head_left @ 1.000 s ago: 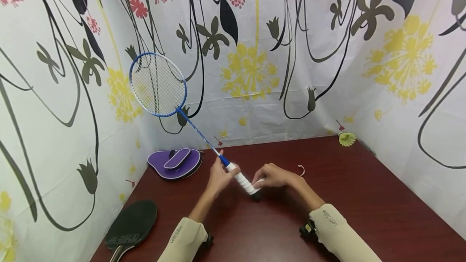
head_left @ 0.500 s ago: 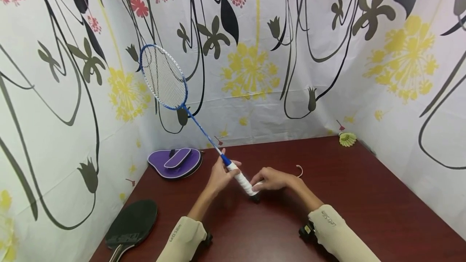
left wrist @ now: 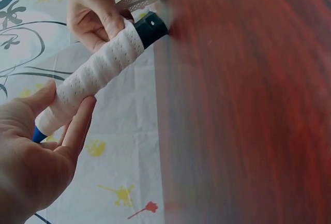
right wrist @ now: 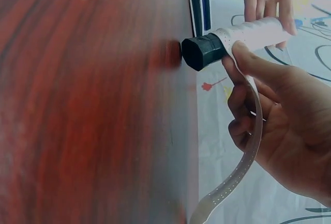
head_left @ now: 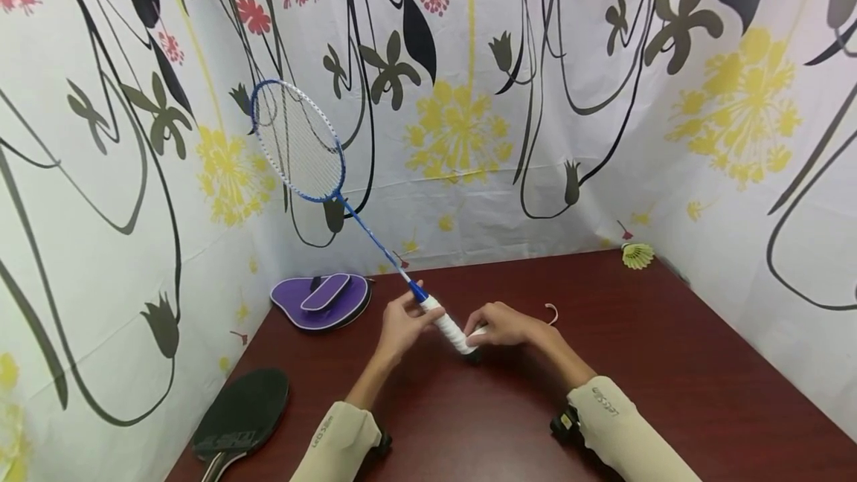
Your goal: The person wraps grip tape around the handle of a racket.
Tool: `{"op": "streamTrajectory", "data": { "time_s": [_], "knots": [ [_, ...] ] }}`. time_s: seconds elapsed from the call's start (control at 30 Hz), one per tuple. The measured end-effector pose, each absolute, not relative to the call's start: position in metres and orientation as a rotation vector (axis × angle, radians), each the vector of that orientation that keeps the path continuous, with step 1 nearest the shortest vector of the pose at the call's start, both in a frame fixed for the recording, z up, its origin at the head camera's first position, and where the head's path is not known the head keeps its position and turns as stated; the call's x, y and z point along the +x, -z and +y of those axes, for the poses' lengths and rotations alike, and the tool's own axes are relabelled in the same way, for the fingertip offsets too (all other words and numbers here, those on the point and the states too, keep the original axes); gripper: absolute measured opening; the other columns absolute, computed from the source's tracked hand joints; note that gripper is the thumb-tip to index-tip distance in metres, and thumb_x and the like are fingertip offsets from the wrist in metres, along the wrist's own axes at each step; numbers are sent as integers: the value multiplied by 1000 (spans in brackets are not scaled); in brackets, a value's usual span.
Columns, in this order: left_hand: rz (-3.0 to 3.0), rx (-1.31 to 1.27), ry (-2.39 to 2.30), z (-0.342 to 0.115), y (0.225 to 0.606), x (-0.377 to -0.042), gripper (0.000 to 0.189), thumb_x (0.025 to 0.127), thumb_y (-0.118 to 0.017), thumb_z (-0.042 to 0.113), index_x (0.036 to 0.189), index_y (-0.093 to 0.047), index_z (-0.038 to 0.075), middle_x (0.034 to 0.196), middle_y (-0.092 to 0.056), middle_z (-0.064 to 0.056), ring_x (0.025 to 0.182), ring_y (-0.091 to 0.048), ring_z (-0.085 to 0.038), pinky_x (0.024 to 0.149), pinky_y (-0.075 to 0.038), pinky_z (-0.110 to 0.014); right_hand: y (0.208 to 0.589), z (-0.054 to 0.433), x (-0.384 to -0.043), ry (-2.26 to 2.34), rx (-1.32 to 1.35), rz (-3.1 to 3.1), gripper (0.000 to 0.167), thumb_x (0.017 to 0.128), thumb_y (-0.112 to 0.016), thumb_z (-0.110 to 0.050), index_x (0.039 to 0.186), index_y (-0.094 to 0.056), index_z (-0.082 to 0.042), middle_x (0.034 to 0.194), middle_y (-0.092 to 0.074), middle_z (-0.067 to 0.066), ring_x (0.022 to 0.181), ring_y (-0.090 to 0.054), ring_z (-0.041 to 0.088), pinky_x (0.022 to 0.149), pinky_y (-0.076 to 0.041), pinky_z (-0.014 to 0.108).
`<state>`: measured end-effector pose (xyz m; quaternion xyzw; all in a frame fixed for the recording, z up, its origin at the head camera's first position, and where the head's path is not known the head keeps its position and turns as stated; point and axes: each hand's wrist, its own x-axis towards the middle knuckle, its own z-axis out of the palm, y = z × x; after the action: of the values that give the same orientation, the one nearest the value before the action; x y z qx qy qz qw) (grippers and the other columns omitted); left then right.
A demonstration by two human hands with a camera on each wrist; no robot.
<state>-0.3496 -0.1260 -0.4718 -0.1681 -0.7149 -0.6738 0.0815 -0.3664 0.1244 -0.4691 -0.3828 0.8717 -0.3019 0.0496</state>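
Observation:
A blue-and-white badminton racket (head_left: 375, 236) slants up to the left, its strung head raised in front of the patterned cloth. My left hand (head_left: 400, 329) grips the upper end of its white-wrapped handle (left wrist: 95, 74), just below the blue cone. Near the black butt (right wrist: 201, 51), thumb and fingers of my right hand (head_left: 505, 324) pinch perforated white grip tape (right wrist: 240, 169) against the handle. From that pinch a loose strip hangs in the right wrist view. Its curled end shows behind my right wrist in the head view. Wrapped turns cover most of the handle, while the butt is bare.
A purple paddle case (head_left: 321, 302) lies at the table's back left. Closer in on the left is a black table tennis bat (head_left: 242, 411). A yellow shuttlecock (head_left: 637, 256) sits at the back right corner. Patterned cloth (head_left: 562, 132) encloses the dark red table (head_left: 669, 378).
The racket has turned about its long axis, so its head looks narrower and stands a little higher. Both hands stay at the handle with only small shifts.

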Motion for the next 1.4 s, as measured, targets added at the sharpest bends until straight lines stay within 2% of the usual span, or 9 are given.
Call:
{"op": "streamTrajectory", "data": {
  "time_s": [0.13, 0.3, 0.43, 0.57, 0.67, 0.83, 1.0, 1.2, 1.4],
  "knots": [
    [-2102, -463, 2035, -125, 476, -349, 68, 86, -84, 3, 147, -55, -1, 116, -72, -27, 101, -75, -33, 81, -58, -59, 471, 122, -366, 935, -1171, 2650, 10, 93, -80, -31, 95, -78, -22, 91, -73, -15, 89, -67, 5, 83, -56, 28],
    [-2076, -405, 2057, -122, 479, -349, 67, 86, -79, -4, 147, -52, -5, 120, -70, -30, 104, -74, -33, 83, -59, -57, 473, 118, -365, 940, -1176, 2678, 14, 90, -83, -34, 90, -76, -21, 85, -71, -14, 80, -63, 4, 76, -54, 26],
    [-2109, -359, 2014, -117, 482, -348, 60, 89, -79, 1, 143, -52, -3, 121, -71, -27, 103, -73, -29, 81, -61, -53, 475, 116, -364, 929, -1166, 2708, 18, 88, -86, -34, 86, -73, -21, 81, -68, -15, 75, -60, 3, 71, -53, 25],
    [-2134, -344, 1909, -112, 479, -343, 55, 88, -83, 4, 135, -55, -2, 115, -73, -25, 100, -72, -29, 74, -62, -38, 475, 115, -364, 900, -1170, 2716, 20, 87, -86, -36, 86, -72, -22, 80, -67, -16, 72, -59, 2, 68, -53, 24],
    [-2128, -387, 1872, -111, 465, -333, 54, 86, -81, -2, 134, -56, -5, 111, -73, -28, 99, -73, -35, 70, -59, -29, 472, 117, -364, 906, -1180, 2675, 17, 89, -85, -32, 88, -73, -20, 80, -69, -14, 72, -61, 3, 68, -53, 24],
    [-2156, -453, 1867, -117, 462, -334, 64, 86, -78, -6, 143, -49, -9, 111, -72, -30, 102, -73, -39, 77, -61, -34, 468, 128, -366, 918, -1179, 2607, 6, 94, -80, -22, 98, -79, -18, 90, -75, -11, 82, -70, 4, 75, -56, 25],
    [-2203, -489, 1906, -121, 474, -350, 76, 88, -78, -3, 154, -40, -4, 116, -73, -27, 107, -72, -38, 81, -61, -33, 471, 134, -369, 902, -1243, 2611, 16, 96, -77, -21, 109, -81, -12, 101, -78, -4, 87, -69, 3, 78, -56, 25],
    [-2251, -561, 1966, -123, 463, -348, 82, 91, -71, -8, 160, -26, -6, 126, -66, -34, 115, -68, -43, 82, -60, -37, 470, 128, -368, 834, -1247, 2568, 24, 101, -71, -19, 121, -77, -7, 117, -77, 4, 99, -69, 7, 82, -56, 25],
    [-2271, -624, 1991, -126, 441, -328, 79, 92, -68, -10, 158, -26, -10, 127, -64, -35, 112, -68, -39, 86, -59, -49, 470, 122, -364, 821, -1262, 2554, 17, 101, -69, -18, 113, -79, -10, 108, -77, -5, 99, -68, 5, 86, -56, 26]
  ]
}}
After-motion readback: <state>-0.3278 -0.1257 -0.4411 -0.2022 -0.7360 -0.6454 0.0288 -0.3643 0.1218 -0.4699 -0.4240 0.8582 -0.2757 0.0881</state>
